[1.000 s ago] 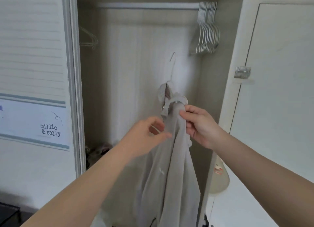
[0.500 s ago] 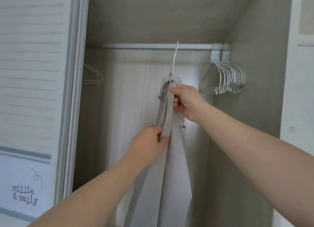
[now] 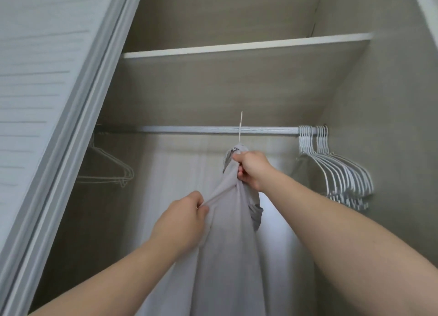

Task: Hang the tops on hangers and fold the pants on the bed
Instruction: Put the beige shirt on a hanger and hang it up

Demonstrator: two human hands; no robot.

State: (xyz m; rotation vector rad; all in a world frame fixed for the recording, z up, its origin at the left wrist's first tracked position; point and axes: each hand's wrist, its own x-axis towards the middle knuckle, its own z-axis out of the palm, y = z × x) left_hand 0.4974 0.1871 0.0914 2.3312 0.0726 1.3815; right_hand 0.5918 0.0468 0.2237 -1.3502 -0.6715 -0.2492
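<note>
Pale grey top [image 3: 227,256], limp, bunched at neck on thin hanger [image 3: 241,121]

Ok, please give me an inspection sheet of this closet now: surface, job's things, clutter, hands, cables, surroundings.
Surface: nothing seen.
Job's things: grey top hangs below a hanger hook, edge-on across the rod; hooked on or not, cannot tell.
Clutter: nothing seen.
Hands: left hand pinches the top's side; right hand grips its neck.
Cables: nothing seen.
Surroundings: white hangers at the rod's right end, wire hangers left, shelf above, sliding door left.
</note>
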